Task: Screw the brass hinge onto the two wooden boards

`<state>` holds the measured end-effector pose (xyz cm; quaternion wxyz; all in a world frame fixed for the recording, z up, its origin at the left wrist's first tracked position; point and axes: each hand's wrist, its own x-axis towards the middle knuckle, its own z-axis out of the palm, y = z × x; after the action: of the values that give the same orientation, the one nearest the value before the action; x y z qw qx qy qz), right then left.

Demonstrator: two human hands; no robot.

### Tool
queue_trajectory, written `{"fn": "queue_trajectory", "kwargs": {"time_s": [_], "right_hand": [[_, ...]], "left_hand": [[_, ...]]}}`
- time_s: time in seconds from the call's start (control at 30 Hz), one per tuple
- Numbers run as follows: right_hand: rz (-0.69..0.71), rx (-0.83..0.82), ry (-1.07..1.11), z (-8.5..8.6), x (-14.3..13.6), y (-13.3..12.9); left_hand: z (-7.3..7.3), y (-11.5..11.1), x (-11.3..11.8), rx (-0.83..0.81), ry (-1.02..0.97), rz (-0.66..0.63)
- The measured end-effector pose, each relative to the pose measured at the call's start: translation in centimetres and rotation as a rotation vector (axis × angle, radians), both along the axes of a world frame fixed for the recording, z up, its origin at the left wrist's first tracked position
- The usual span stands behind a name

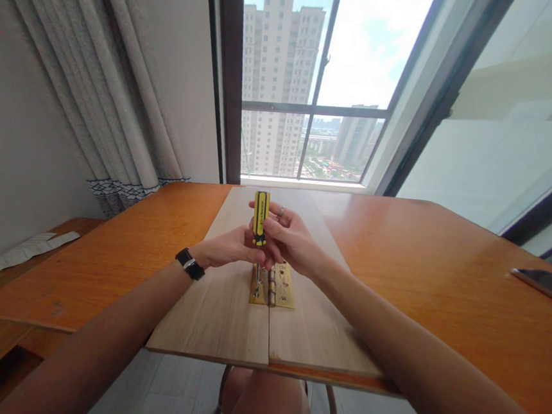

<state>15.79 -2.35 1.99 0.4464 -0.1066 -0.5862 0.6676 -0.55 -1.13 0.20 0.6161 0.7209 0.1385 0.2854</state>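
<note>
A screwdriver (260, 213) with a yellow and black handle stands nearly upright over a brass hinge (286, 292). My right hand (295, 238) grips the handle between thumb and fingers. Just below, my left hand (234, 245) closes around the handle's lower end and the shaft, its fingers partly hidden. The shaft runs down to a screw (256, 294) in the hinge's left leaf. This hinge lies across the seam of two pale wooden boards, the left board (217, 324) and the right board (322, 340). Holes show in its right leaf.
Under the boards is an orange-brown wooden table (397, 256). A phone (546, 287) rests at the right edge. Flat white strips (33, 250) lie on a lower surface at left. A window (314, 107) stands behind the table, with a grey curtain (89, 68) at left.
</note>
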Motion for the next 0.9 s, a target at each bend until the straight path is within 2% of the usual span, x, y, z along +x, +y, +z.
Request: {"fn": "queue_trajectory", "kwargs": {"time_s": [0.2,0.37,0.67,0.9], "right_hand": [[0.068,-0.039,-0.012,0.05,0.14,0.07],[0.032,-0.016,0.011,-0.08,0.05,0.05],[-0.002,-0.009,-0.056,-0.14,-0.07,-0.18],[-0.012,-0.034,-0.005,-0.17,0.04,0.1]], "left_hand": [[0.55,-0.47,0.16,-0.012,-0.02,0.003],[0.63,-0.51,0.21,-0.018,-0.012,0.02],[-0.17,0.21,-0.11,0.004,0.034,0.005],[0.15,-0.32,-0.01,-0.018,0.03,0.031]]}}
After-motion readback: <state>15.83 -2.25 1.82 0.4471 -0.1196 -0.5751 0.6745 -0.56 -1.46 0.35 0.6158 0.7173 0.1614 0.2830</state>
